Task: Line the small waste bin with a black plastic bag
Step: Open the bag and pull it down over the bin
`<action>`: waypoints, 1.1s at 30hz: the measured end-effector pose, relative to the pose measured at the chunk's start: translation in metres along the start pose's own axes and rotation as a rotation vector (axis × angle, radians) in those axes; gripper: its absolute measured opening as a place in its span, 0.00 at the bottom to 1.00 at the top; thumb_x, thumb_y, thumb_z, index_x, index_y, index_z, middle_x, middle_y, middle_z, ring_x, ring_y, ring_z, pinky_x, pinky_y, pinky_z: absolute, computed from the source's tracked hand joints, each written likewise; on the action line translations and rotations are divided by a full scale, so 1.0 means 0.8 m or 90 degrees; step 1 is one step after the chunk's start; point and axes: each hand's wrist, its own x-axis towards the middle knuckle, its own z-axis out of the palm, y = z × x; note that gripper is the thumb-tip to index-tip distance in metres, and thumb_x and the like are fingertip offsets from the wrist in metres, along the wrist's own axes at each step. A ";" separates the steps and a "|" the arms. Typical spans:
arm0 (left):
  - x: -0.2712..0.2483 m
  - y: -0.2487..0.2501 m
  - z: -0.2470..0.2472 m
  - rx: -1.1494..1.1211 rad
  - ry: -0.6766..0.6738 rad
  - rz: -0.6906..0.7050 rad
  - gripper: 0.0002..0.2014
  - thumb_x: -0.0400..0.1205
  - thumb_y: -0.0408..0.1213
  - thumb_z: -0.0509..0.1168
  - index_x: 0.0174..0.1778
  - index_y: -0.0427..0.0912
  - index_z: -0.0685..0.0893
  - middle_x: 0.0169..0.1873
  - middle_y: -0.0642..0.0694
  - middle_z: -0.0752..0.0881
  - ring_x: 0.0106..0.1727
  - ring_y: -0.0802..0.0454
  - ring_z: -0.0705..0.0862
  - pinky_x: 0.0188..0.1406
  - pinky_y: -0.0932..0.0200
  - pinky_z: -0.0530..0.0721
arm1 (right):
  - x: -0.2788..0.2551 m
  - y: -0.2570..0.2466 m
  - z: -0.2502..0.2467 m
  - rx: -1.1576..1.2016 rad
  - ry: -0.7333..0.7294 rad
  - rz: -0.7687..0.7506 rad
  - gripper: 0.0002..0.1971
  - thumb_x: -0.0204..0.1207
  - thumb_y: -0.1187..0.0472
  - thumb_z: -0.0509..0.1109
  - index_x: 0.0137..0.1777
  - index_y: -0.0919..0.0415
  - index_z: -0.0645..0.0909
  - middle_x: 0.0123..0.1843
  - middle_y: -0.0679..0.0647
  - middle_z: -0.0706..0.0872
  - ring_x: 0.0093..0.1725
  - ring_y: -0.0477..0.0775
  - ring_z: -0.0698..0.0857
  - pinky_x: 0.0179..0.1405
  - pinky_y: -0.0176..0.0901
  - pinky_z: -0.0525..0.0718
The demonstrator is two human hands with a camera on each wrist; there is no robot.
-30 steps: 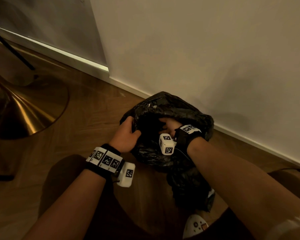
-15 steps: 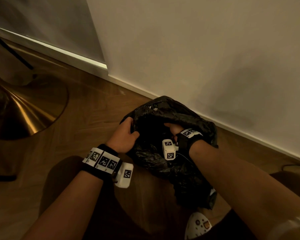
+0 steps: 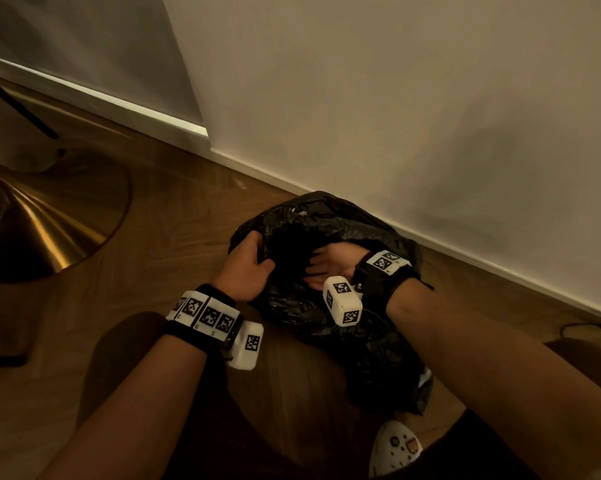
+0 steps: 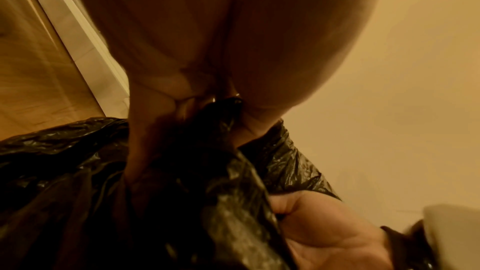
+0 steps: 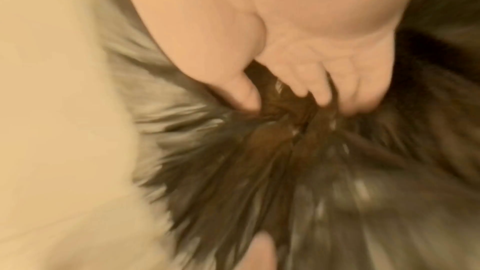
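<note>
both hands work the black bag (image 3: pixel 326 317) on the floor by the wall: left hand (image 3: pixel 245 268) clenches its rim, right hand (image 3: pixel 330 268) lies open inside. thin film could tear if yanked; bin hidden.

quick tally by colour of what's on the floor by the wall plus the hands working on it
black: 1, the plastic bag
brass or gold: 1, the round stand base
white: 1, the shoe at the bottom edge
bare hands: 2, the left hand gripping the bag's edge, the right hand reaching inside it
total: 5
The bin itself is hidden.
</note>
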 end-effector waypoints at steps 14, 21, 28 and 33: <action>0.027 -0.020 -0.030 -0.009 -0.021 -0.163 0.17 0.79 0.37 0.64 0.64 0.43 0.76 0.56 0.44 0.85 0.54 0.46 0.85 0.56 0.47 0.84 | -0.114 -0.022 -0.017 -0.307 0.002 -0.189 0.10 0.84 0.54 0.66 0.61 0.56 0.81 0.61 0.56 0.89 0.56 0.58 0.90 0.47 0.45 0.86; 0.066 -0.067 -0.041 -0.121 0.040 -0.217 0.18 0.79 0.43 0.68 0.61 0.40 0.76 0.51 0.42 0.86 0.51 0.41 0.86 0.48 0.34 0.88 | -0.068 0.023 -0.091 -0.339 0.346 -0.327 0.24 0.78 0.52 0.74 0.73 0.58 0.77 0.61 0.48 0.82 0.60 0.51 0.83 0.64 0.49 0.82; 0.023 -0.066 -0.026 -0.354 0.239 -0.292 0.26 0.81 0.63 0.60 0.46 0.40 0.85 0.41 0.44 0.88 0.50 0.41 0.89 0.41 0.52 0.84 | -0.021 0.081 -0.071 0.113 0.279 -0.114 0.34 0.80 0.38 0.65 0.81 0.56 0.68 0.74 0.54 0.77 0.69 0.63 0.78 0.64 0.60 0.79; -0.021 -0.087 0.048 -0.574 0.207 -0.428 0.08 0.84 0.31 0.55 0.46 0.35 0.79 0.42 0.33 0.83 0.30 0.44 0.83 0.19 0.63 0.80 | -0.006 0.107 -0.054 0.243 0.243 -0.073 0.35 0.79 0.44 0.70 0.82 0.58 0.66 0.74 0.57 0.74 0.71 0.69 0.77 0.70 0.66 0.78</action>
